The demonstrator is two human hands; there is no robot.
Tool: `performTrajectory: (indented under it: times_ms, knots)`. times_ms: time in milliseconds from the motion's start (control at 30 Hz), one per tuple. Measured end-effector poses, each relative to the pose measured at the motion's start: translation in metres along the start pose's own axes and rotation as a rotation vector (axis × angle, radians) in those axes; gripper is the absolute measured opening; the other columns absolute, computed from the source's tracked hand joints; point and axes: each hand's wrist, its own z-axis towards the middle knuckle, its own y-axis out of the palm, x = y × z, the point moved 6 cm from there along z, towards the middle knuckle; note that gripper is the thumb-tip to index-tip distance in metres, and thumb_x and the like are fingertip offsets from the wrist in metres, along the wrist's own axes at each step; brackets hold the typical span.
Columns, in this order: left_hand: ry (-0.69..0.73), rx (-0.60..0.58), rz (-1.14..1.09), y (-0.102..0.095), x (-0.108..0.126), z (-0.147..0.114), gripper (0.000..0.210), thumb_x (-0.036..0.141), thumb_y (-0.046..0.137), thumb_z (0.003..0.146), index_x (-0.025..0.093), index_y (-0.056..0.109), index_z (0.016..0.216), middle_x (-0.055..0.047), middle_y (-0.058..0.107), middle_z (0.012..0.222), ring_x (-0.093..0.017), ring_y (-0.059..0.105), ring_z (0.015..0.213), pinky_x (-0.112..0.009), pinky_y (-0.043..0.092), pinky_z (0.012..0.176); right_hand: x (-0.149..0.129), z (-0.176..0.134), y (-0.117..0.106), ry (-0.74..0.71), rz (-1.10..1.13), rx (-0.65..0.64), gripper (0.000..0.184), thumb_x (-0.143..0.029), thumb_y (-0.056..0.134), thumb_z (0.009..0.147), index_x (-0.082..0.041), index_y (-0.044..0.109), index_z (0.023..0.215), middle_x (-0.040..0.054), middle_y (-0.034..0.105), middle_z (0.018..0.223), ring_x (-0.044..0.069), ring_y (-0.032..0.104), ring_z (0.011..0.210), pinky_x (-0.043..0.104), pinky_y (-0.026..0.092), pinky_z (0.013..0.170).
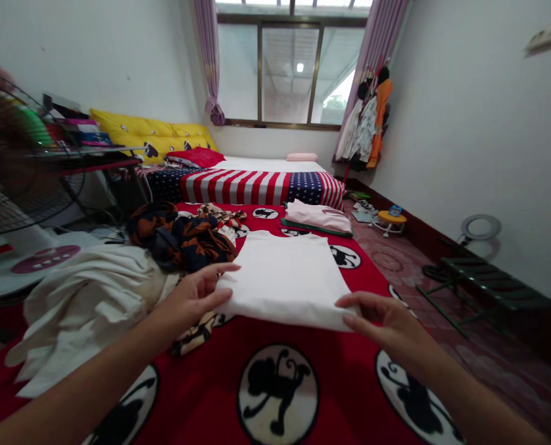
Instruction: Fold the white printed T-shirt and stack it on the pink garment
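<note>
Item: folded white cloth, a flat rectangle lying on the red blanket printed with black-and-white roundels, near the blanket's middle. Near edge faces the person; far edge stops short of a folded pink garment resting on a dark green layer. Bare red blanket lies open in front of the near edge, between the forearms. Right of the bed, the patterned floor runs clear up to a dark folding rack.

Left side crowded: a cream heap of fabric and an orange-and-navy patterned bundle lie just beside the cloth's left edge.

Left hand: palm down, fingers extended and loosely together, tips touching the cloth's left near corner, not closed round it. Right hand: fingers straight and close, tips at the right near corner; whether the thumb pinches the edge from beneath cannot be told.

Obscured: both arms cut off at the lower border; a fan blurred at the far left; the cloth's underside and number of layers not visible.
</note>
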Motion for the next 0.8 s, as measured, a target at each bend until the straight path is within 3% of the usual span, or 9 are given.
performTrajectory:
  times_ms: [100, 167, 233, 300, 400, 467, 533, 667, 800]
  knots:
    - [-0.124, -0.201, 0.165, 0.004, -0.031, -0.032, 0.044, 0.033, 0.076, 0.064, 0.021, 0.07, 0.106, -0.005, 0.071, 0.092, -0.021, 0.064, 0.079, -0.024, 0.047, 0.065, 0.02, -0.042, 0.016, 0.107, -0.106, -0.125, 0.019, -0.036, 0.066, 0.071, -0.026, 0.074, 0.086, 0.0036, 0.068, 0.077, 0.021, 0.061, 0.072, 0.029, 0.045, 0.065]
    - [-0.161, -0.298, 0.316, -0.001, -0.047, -0.044, 0.038, 0.033, 0.073, 0.067, 0.022, 0.072, 0.104, -0.003, 0.07, 0.085, -0.02, 0.063, 0.075, -0.022, 0.045, 0.063, 0.036, -0.054, 0.019, 0.178, -0.034, -0.188, 0.025, -0.036, 0.067, 0.07, -0.026, 0.074, 0.091, 0.0054, 0.07, 0.08, 0.022, 0.063, 0.073, 0.029, 0.047, 0.064]
    - [-0.152, -0.313, 0.457, -0.01, -0.049, -0.04, 0.034, 0.035, 0.069, 0.071, 0.023, 0.073, 0.103, -0.002, 0.069, 0.076, -0.019, 0.061, 0.067, -0.021, 0.042, 0.057, 0.044, -0.046, 0.013, 0.235, 0.065, -0.248, 0.036, -0.041, 0.067, 0.07, -0.023, 0.07, 0.101, 0.0063, 0.07, 0.08, 0.022, 0.065, 0.068, 0.028, 0.046, 0.057]
    - [-0.085, -0.257, 0.563, -0.015, -0.036, -0.018, 0.03, 0.036, 0.067, 0.073, 0.023, 0.075, 0.099, -0.003, 0.069, 0.071, -0.019, 0.061, 0.063, -0.021, 0.041, 0.053, 0.042, -0.015, -0.002, 0.236, 0.072, -0.249, 0.04, -0.044, 0.066, 0.07, -0.02, 0.068, 0.103, 0.0056, 0.07, 0.076, 0.02, 0.064, 0.06, 0.027, 0.043, 0.051]
    - [0.136, -0.143, 0.648, 0.004, -0.006, 0.035, 0.026, 0.034, 0.069, 0.07, 0.022, 0.076, 0.092, -0.005, 0.072, 0.075, -0.022, 0.064, 0.068, -0.024, 0.045, 0.059, 0.032, 0.055, -0.029, 0.093, -0.064, -0.032, 0.028, -0.04, 0.064, 0.07, -0.018, 0.068, 0.086, 0.0051, 0.07, 0.074, 0.02, 0.063, 0.059, 0.029, 0.045, 0.056]
    - [0.288, -0.156, 0.659, 0.036, 0.006, 0.073, 0.025, 0.03, 0.068, 0.071, 0.021, 0.076, 0.094, -0.008, 0.074, 0.088, -0.024, 0.066, 0.079, -0.028, 0.048, 0.07, 0.033, 0.096, -0.04, 0.033, -0.245, 0.198, 0.019, -0.032, 0.065, 0.069, -0.018, 0.069, 0.082, 0.0054, 0.07, 0.077, 0.02, 0.064, 0.067, 0.03, 0.046, 0.064]
    - [0.411, -0.135, 0.744, 0.072, 0.01, 0.109, 0.036, 0.024, 0.068, 0.071, 0.019, 0.071, 0.106, -0.01, 0.071, 0.104, -0.027, 0.064, 0.095, -0.034, 0.047, 0.086, 0.041, 0.124, -0.04, 0.05, -0.375, 0.388, 0.024, -0.027, 0.065, 0.07, -0.016, 0.069, 0.091, 0.008, 0.069, 0.087, 0.022, 0.064, 0.077, 0.031, 0.046, 0.071]
    - [0.412, -0.031, 0.981, 0.117, -0.005, 0.169, 0.053, 0.022, 0.061, 0.08, 0.012, 0.051, 0.131, -0.02, 0.053, 0.134, -0.03, 0.049, 0.124, -0.046, 0.033, 0.105, 0.062, 0.141, -0.024, 0.116, -0.423, 0.576, 0.047, -0.026, 0.058, 0.076, -0.008, 0.057, 0.12, 0.0178, 0.062, 0.111, 0.025, 0.062, 0.084, 0.036, 0.047, 0.074]
    - [0.37, 0.016, 1.038, 0.127, -0.021, 0.194, 0.056, 0.03, 0.066, 0.078, 0.011, 0.051, 0.13, -0.022, 0.06, 0.123, -0.035, 0.051, 0.12, -0.057, 0.019, 0.108, 0.07, 0.136, -0.016, 0.067, -0.425, 0.627, 0.051, -0.027, 0.054, 0.079, -0.012, 0.051, 0.127, 0.0139, 0.062, 0.112, 0.027, 0.061, 0.095, 0.036, 0.047, 0.077]
